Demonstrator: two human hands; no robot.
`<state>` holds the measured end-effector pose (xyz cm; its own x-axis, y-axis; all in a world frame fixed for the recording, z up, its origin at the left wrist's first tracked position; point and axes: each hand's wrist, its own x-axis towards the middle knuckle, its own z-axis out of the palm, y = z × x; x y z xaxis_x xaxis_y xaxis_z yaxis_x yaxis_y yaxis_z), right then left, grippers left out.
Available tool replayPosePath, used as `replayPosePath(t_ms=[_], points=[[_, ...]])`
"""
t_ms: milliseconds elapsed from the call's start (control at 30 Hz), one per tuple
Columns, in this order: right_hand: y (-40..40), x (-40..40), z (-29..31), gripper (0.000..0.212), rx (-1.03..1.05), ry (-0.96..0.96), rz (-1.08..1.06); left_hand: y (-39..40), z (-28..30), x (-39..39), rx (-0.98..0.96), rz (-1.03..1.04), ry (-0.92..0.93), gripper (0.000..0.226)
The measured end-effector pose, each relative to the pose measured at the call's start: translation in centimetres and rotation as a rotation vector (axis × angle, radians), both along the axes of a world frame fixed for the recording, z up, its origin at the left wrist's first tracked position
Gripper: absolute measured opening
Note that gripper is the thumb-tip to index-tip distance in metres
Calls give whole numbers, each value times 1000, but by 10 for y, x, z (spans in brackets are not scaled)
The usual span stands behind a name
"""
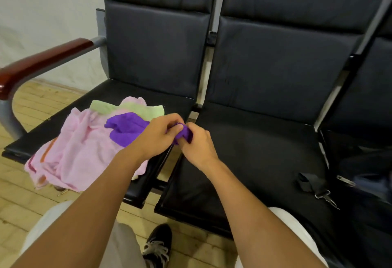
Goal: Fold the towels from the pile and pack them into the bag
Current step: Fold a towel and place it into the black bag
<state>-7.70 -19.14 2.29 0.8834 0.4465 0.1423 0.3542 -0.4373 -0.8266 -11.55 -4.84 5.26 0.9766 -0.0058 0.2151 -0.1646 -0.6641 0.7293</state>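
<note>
Your left hand and right hand both pinch one edge of the purple towel, grip closed on cloth. It trails onto the pink towel pile, left seat.

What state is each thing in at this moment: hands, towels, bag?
left hand: pinching the purple towel
right hand: gripping the purple towel
purple towel: unfolded, partly lifted off the pile
pink towel: crumpled, hanging over the seat edge
green towel: flat beneath the others
bag: dark, on the right-hand seat; openness unclear
</note>
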Motion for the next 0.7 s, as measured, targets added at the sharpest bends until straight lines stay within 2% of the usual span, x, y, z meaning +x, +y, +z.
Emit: replayPosePath(t_ms=[200,300,367,467,567,700], points=[[-71,1,31,14,-75,-63,-46,-61,12,13,-153,-127,-39,17],[-106,2,40,20,-30,-51,-113,-95,18,17,-266,-191,-26,4],[-132,3,44,24,18,-35,-191,-116,23,20,-297,-227,-11,10],[-173,3,45,20,57,-13,-231,-147,25,26,-332,-344,107,20],[-209,-1,47,18,75,36,-233,-175,21,32,-287,-429,144,26],[-249,-7,50,14,125,89,-270,-215,11,40,-178,-461,140,14]])
